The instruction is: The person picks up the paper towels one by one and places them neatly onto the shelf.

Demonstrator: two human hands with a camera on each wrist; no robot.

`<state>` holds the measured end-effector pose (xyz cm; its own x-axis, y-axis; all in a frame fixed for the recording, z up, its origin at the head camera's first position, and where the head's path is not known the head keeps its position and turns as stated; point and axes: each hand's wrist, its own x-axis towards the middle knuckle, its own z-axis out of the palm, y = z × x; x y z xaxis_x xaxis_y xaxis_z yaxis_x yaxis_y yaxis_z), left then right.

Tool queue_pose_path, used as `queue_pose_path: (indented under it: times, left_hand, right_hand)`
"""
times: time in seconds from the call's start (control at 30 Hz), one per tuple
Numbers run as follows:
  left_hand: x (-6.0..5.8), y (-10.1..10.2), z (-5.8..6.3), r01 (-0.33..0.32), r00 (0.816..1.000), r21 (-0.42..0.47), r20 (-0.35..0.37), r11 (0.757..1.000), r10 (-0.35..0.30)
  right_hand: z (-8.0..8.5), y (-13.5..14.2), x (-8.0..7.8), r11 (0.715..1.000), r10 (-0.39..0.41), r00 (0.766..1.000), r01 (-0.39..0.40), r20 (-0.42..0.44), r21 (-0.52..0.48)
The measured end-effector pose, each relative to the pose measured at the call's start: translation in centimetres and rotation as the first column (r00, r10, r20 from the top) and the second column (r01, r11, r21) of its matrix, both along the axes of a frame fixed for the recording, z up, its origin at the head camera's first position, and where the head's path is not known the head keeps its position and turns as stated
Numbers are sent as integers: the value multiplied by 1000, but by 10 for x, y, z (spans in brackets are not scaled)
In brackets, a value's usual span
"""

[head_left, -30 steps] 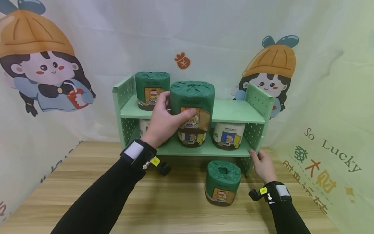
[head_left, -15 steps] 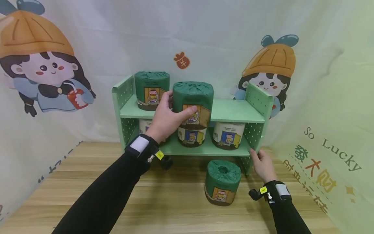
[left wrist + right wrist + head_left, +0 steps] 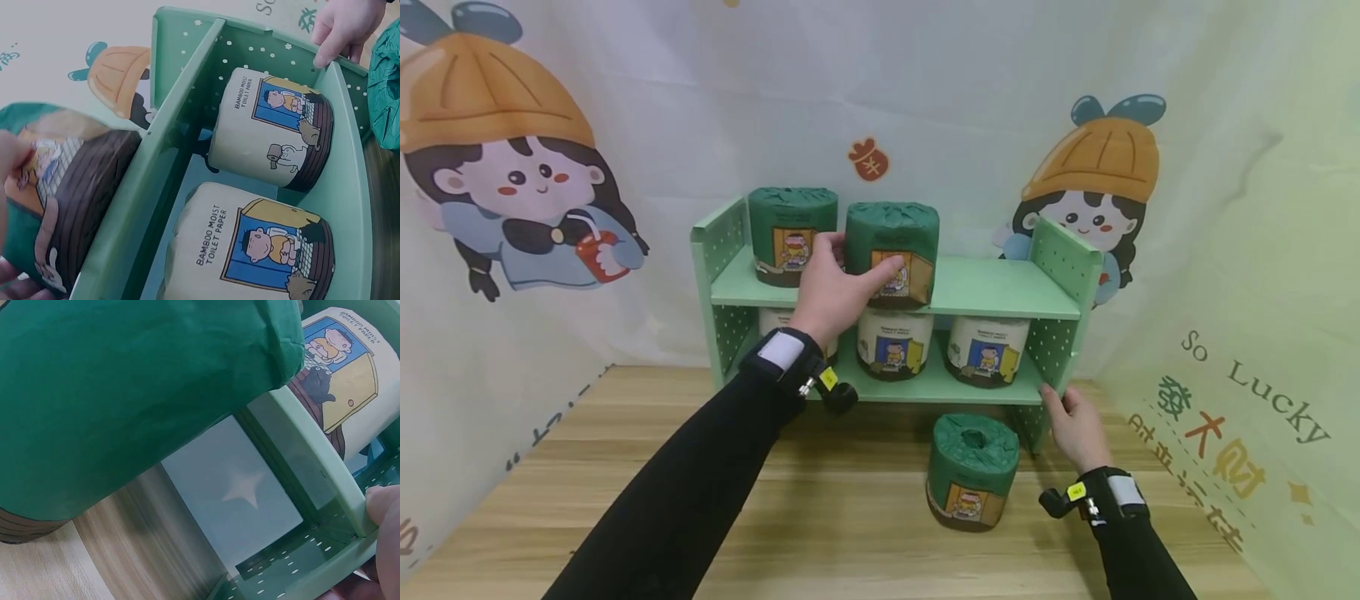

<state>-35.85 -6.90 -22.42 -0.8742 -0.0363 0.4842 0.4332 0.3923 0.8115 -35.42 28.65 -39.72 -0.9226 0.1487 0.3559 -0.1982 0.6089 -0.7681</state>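
Observation:
My left hand (image 3: 838, 287) grips a green-wrapped toilet paper roll (image 3: 904, 242), thumb across its front and fingers at its left side. The roll's base is at the front edge of the upper board of a mint-green shelf rack (image 3: 1000, 283); whether it bears on the board I cannot tell. Just left of it, another green roll (image 3: 782, 225) stands upright on that board. My right hand (image 3: 1077, 427) pinches the rack's right side, thumb at the lower board's end; its fingers are partly hidden. In the left wrist view the held roll (image 3: 94, 187) is cut off by the frame.
On the lower board stand white toilet paper rolls, one in the middle (image 3: 893, 343) and one at right (image 3: 987, 350); a third is partly behind my left hand. A green roll (image 3: 973, 471) stands on the wooden table (image 3: 850, 533) before the rack. A printed cloth (image 3: 700, 83) hangs behind.
My left hand has carried the green roll back and slightly up, from in front of the rack to the upper board; the middle white roll is now uncovered. The right hand has stayed put.

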Motion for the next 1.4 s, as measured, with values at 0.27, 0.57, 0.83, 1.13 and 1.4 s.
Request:
queue_pose_path:
  times: [0.27,0.57,0.83,1.13,1.4]
  left_hand:
    - [-5,9,4,-128,990,-64,-60,990,124]
    - [-16,15,7,-203,979,-136,-25,970,202]
    - [-23,13,7,-215,976,-153,-9,965,216]
    - [-21,8,3,-160,987,-124,-55,979,154]
    - [-8,-4,-7,-59,993,-73,-110,996,50]
  right_hand:
    - [0,0,-1,1000,-1,1000,1,4,4]
    - [-2,0,-2,1000,-4,1000,5,-8,0]
    - [-1,-2,-2,1000,8,1000,-8,-12,-10]
    - [1,-2,-1,1000,24,1000,-25,-17,-18]
    - [1,1,0,999,35,999,-36,-18,-15]
